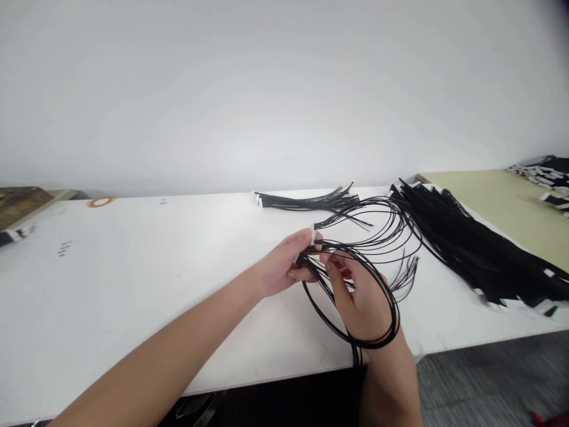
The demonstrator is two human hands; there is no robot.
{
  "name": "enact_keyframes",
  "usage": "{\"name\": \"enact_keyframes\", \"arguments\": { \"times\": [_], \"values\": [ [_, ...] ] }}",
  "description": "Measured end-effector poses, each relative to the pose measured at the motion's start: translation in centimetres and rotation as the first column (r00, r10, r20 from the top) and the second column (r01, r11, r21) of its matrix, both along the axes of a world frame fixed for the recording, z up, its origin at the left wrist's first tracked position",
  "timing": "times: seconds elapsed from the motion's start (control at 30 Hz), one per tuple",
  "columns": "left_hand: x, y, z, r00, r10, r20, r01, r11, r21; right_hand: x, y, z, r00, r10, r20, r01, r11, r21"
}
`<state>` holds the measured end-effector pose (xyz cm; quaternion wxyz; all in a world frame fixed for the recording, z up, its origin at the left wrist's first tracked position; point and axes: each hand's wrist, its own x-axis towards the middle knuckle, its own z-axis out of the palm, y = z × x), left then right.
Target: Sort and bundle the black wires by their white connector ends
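Observation:
My left hand (291, 261) is closed on the white connector (313, 233) of a black wire harness (393, 296), held above the table. The harness wires loop out to the right, and some curve down around my right wrist. Close beside the connector, my right hand (355, 284) has its thumb and fingers pinched together among the black wires. Which wire sits between those fingertips is hard to see. Loose wire ends fan out to the right of this hand.
A flat bundle of black wires (297, 201) with white connectors lies at the back of the white table (133, 284). To the right is a large pile of black cables (480, 249). An orange ring (101, 202) lies at the back left. A yellowish table (489, 190) adjoins on the right.

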<state>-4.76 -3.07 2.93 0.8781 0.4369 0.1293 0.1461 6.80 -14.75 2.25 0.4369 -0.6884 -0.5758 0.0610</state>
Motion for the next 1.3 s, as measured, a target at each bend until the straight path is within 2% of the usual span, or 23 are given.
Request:
{"name": "enact_keyframes", "arguments": {
  "times": [0.3, 0.5, 0.67, 0.8, 0.87, 1.0, 1.07, 1.2, 1.3],
  "values": [
    [-0.1, 0.0, -0.1, 1.000, 0.004, -0.014, -0.004, 1.000, -0.012, 0.5, 0.1, -0.5, 0.998, 0.042, 0.053, -0.045, 0.998, 0.044],
    [0.0, 0.0, 0.0, 1.000, -0.012, 0.016, 0.013, 0.999, -0.035, 0.1, 0.0, -0.4, 0.999, 0.020, 0.051, -0.021, 0.999, 0.026],
    [0.1, 0.0, -0.1, 1.000, 0.013, 0.024, -0.012, 0.999, -0.045, -0.5, 0.3, -0.3, 0.996, -0.048, 0.071, 0.047, 0.999, 0.017],
    [0.1, -0.1, -0.1, 0.999, 0.036, 0.021, -0.034, 0.998, -0.062, -0.6, 0.6, -0.3, 0.949, -0.179, 0.258, 0.137, 0.975, 0.173],
    [0.1, -0.1, 0.0, 0.999, 0.048, 0.017, -0.046, 0.996, -0.077, -0.5, 0.3, 0.1, 0.938, -0.193, 0.288, 0.146, 0.973, 0.178],
    [0.2, 0.0, 0.3, 0.997, 0.080, 0.010, -0.079, 0.994, -0.078, 0.0, -1.2, 1.5, 0.989, -0.101, 0.110, 0.106, 0.993, -0.041],
    [0.2, 0.0, 0.3, 0.996, 0.089, 0.005, -0.088, 0.994, -0.065, 0.5, -2.3, 2.2, 0.995, -0.098, 0.002, 0.098, 0.991, -0.087],
    [0.3, -0.1, 0.2, 0.994, 0.104, -0.033, -0.105, 0.994, -0.037, 1.6, -4.4, 3.0, 0.995, -0.047, -0.086, 0.045, 0.999, -0.025],
    [0.3, -0.1, 0.1, 0.993, 0.097, -0.071, -0.099, 0.995, -0.024, 2.1, -5.2, 3.1, 0.991, -0.060, -0.121, 0.071, 0.994, 0.082]
  ]
}}
